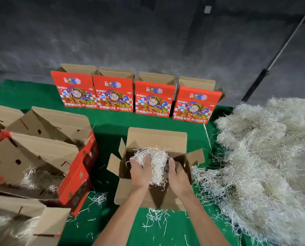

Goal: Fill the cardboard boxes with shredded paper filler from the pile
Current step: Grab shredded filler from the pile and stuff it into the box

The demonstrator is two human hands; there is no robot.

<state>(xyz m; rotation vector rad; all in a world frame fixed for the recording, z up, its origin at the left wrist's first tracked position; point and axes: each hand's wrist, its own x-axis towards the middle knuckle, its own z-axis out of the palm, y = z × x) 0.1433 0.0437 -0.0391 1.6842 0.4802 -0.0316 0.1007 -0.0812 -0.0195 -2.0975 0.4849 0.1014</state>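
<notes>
An open cardboard box (pixel 157 137) stands on the green mat right in front of me, flaps spread. Both my hands are inside its opening with a wad of white shredded paper (pixel 158 162) between them. My left hand (pixel 141 173) grips the wad from the left, fingers sunk into it. My right hand (pixel 177 176) lies against its right side with fingers fairly straight. The big pile of shredded paper (pixel 268 157) spreads over the mat to the right of the box.
Several red "FRESH FRUIT" boxes (pixel 153 96) stand open in a row at the back. On the left lie several open boxes (pixel 41 153), some with filler inside. Loose strands (pixel 157 219) litter the green mat (pixel 109 125). A dark wall rises behind.
</notes>
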